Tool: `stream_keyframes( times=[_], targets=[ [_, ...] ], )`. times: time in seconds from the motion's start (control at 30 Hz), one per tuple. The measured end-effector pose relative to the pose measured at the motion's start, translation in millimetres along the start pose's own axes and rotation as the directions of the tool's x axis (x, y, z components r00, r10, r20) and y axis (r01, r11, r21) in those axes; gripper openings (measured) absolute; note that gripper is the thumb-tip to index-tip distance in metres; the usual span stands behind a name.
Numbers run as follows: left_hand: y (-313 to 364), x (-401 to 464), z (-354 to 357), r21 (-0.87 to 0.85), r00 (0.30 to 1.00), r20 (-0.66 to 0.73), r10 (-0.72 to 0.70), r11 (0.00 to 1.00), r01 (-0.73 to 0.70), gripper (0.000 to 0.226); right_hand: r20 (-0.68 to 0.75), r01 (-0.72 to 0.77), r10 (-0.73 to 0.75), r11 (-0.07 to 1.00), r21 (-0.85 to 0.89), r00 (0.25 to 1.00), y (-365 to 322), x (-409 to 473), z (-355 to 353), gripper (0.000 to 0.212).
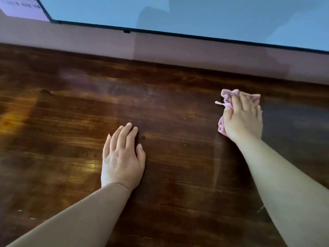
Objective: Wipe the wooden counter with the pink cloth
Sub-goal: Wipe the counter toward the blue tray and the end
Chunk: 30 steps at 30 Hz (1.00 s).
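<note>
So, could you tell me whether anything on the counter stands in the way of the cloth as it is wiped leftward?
Only the left hand, resting flat on the wooden counter, lies left of the pink cloth that the right hand presses down. The wood between them shows nothing else.

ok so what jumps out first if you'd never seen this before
The pink cloth stands out, bunched under the right hand at the right of the dark wooden counter. The left hand lies flat near the middle. Behind runs a big blue screen.

No legible text, labels or numbers.
</note>
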<state>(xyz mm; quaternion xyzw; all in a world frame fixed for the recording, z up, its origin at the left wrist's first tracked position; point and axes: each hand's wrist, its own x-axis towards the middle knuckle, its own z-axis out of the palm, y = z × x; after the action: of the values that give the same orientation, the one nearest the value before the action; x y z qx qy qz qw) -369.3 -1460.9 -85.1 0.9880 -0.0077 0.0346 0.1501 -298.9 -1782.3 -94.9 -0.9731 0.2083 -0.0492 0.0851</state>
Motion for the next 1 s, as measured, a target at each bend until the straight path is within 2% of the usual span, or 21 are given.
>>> stream_keyframes(
  times=[0.17, 0.27, 0.37, 0.47, 0.57, 0.67, 0.77, 0.9, 1.0],
  targets=[
    [0.4, 0.7, 1.9, 0.011, 1.0, -0.006, 0.002, 1.0, -0.002, 0.048, 0.02, 0.073, -0.073, 0.997, -0.002, 0.997, 7.5, 10.4, -1.5, 0.052],
    [0.6, 0.7, 1.0, 0.026, 1.0, -0.001, -0.011, 1.0, 0.011, 0.049, 0.045, 0.005, -0.005, 1.0, -0.011, 0.999, 0.5, 17.6, -6.9, 0.053],
    [2.4, -0.1, -1.3, 0.018, 1.0, 0.017, -0.003, 1.0, 0.002, 0.049, 0.063, -0.039, 0.04, 0.999, -0.005, 0.997, -14.4, -17.4, -10.8, 0.056],
    [2.5, 0.0, -1.9, -0.017, 1.0, 0.012, -0.005, 1.0, 0.005, 0.049, 0.092, 0.086, -0.082, 0.996, -0.038, 0.992, -23.2, -63.4, -8.0, 0.057],
    [1.5, 0.4, -0.5, -0.019, 1.0, 0.007, -0.015, 1.0, 0.015, 0.05, 0.107, 0.154, -0.152, 0.988, -0.004, 0.983, -18.7, -55.5, -10.8, 0.057],
    [1.6, 0.5, 0.7, -0.007, 1.0, 0.0, -0.008, 1.0, 0.008, 0.05, 0.098, 0.105, -0.104, 0.995, -0.001, 0.99, -19.9, -31.9, -12.7, 0.054],
    [1.2, -0.2, 1.0, 0.01, 1.0, 0.009, -0.001, 1.0, 0.001, 0.049, 0.094, 0.002, 0.0, 1.0, -0.025, 0.996, -33.4, -50.8, -11.2, 0.056],
    [1.4, 1.2, 1.1, 0.003, 1.0, 0.001, -0.006, 1.0, 0.006, 0.048, 0.122, 0.138, -0.132, 0.99, -0.034, 0.984, -38.2, -113.0, -11.0, 0.059],
    [1.5, 1.0, 2.5, 0.011, 1.0, -0.02, -0.008, 1.0, 0.008, 0.048, 0.11, 0.166, -0.163, 0.986, -0.023, 0.98, -33.3, -106.2, -12.0, 0.057]
  ],
)
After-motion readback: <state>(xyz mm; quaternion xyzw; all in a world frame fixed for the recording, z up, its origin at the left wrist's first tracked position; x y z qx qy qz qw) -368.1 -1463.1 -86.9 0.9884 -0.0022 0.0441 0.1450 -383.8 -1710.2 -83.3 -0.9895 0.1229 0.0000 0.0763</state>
